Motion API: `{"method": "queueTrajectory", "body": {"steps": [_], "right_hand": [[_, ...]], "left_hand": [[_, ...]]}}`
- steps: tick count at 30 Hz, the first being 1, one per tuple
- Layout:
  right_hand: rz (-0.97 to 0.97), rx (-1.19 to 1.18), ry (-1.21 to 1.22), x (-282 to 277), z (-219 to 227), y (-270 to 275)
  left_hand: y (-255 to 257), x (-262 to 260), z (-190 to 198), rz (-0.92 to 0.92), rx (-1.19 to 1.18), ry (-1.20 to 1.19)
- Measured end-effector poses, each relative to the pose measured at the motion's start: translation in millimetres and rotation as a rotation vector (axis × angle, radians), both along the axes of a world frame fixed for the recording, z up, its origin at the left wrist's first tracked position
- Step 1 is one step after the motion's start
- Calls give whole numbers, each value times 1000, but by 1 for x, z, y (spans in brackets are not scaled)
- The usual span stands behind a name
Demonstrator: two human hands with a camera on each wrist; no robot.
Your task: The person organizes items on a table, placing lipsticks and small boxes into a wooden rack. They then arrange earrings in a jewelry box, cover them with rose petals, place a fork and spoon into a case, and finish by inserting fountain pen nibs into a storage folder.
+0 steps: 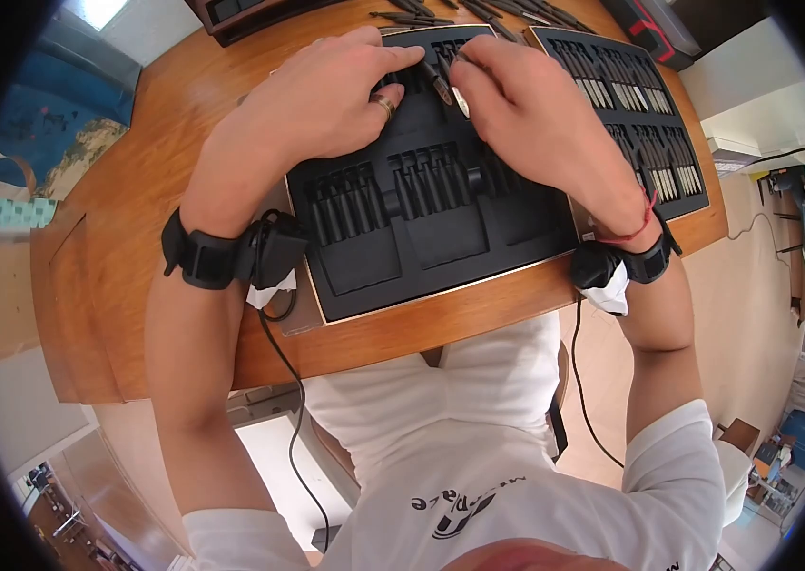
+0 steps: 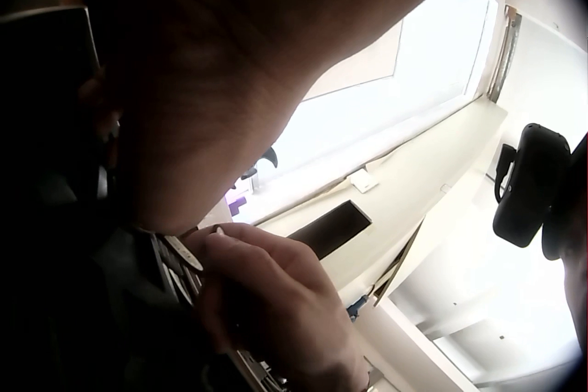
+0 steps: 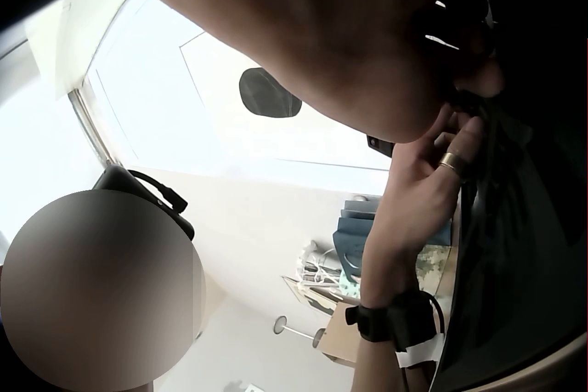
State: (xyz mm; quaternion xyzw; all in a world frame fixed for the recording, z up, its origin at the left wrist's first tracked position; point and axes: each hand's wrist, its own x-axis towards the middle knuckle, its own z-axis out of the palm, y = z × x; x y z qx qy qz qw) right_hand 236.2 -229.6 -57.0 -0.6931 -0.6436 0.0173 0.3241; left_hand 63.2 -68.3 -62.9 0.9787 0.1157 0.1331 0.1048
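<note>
A black slotted tray (image 1: 441, 238) lies on the table under both hands. My left hand (image 1: 312, 100) reaches over its far left part, ring on one finger, the index finger stretched to the tray beside a slim dark piece (image 1: 436, 84). Close to that fingertip, my right hand (image 1: 536, 114) bends its fingers and pinches a slim piece with a pale rounded end (image 1: 461, 101); the rest of it is hidden under the fingers. Rows of dark pen-like pieces (image 1: 431, 181) fill the near slots. In the left wrist view the pale end (image 2: 184, 252) shows beside the right hand (image 2: 276, 300).
Right of the tray, a second black tray (image 1: 626, 109) holds rows of dark pieces with pale ends. Loose dark pieces (image 1: 412, 14) lie along the far side. A dark box (image 1: 250, 14) stands at the far left, a black and red case (image 1: 645, 33) at the far right.
</note>
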Motion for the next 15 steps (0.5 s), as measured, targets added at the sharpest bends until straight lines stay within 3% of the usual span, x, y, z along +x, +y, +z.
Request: {"method": "queueTrajectory", "body": {"steps": [8,15], "right_hand": [[35,2,248,-6,19,-8],[144,31,102,-9,12,-9]], "left_hand": [[-1,2,-3,20,31,10],[-1,2,-3,18,52,-8]]}}
